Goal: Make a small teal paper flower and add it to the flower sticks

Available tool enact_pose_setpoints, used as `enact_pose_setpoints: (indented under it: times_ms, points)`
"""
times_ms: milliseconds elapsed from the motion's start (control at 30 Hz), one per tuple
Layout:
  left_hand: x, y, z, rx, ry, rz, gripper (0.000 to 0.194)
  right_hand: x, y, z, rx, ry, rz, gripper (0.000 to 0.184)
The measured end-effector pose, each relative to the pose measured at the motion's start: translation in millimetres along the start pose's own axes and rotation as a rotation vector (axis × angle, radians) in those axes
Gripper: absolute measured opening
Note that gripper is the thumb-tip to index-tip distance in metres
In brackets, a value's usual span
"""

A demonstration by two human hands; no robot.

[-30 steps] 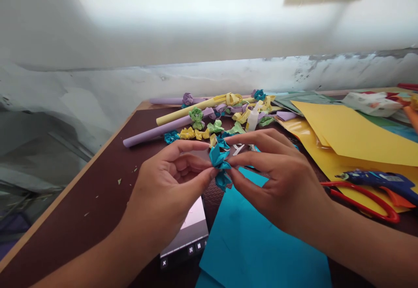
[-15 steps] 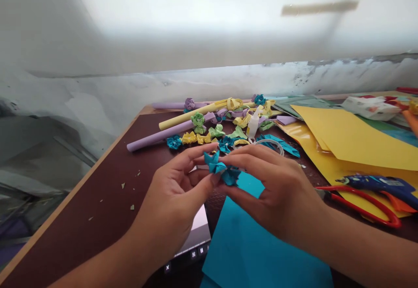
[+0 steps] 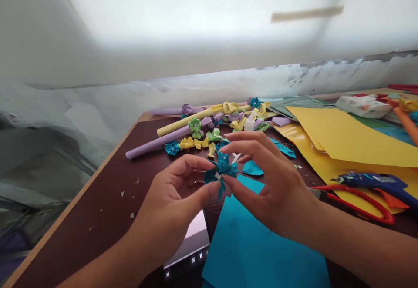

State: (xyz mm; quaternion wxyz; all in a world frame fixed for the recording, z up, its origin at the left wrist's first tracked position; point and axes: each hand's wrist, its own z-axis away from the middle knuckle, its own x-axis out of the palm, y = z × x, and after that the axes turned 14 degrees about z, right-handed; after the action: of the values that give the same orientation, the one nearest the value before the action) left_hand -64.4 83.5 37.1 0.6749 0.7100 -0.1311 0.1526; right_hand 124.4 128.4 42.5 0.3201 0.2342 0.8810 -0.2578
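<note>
A teal-blue folded paper flower (image 3: 223, 164) with pointed petals is held up over the dark table. My left hand (image 3: 176, 196) pinches its left side between thumb and fingers. My right hand (image 3: 271, 179) curves around the other side, with its thumb at the lower petals and its fingertips at the top. A small white piece (image 3: 218, 176) shows at the flower's middle near my left thumb. Beneath my hands lie a blue paper sheet (image 3: 261, 240) and a lit screen (image 3: 192, 240), partly covered by my left hand.
Rolled paper tubes (image 3: 170, 139), several small paper flowers (image 3: 187, 142) and a glue bottle (image 3: 250, 122) lie at the back. To the right are yellow sheets (image 3: 346, 135), red-handled scissors (image 3: 362, 203) and a blue glue gun (image 3: 382, 181). Paper scraps (image 3: 132, 215) dot the left side.
The flower has turned in my hands, so its petals spread open and the white piece shows. My right fingers have lifted and spread somewhat. The view has shifted slightly.
</note>
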Motion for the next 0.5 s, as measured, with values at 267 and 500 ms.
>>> enact_pose_setpoints:
  times_ms: [267,500]
  points:
    - [0.7,1.2,2.2,-0.006,0.024,-0.060,0.021,7.3,3.7,2.4,0.086,0.032,-0.182,0.025]
    - [2.4,4.6,3.6,-0.006,-0.005,-0.047,0.010,3.0,4.4,1.3,-0.156,0.122,-0.242,0.021]
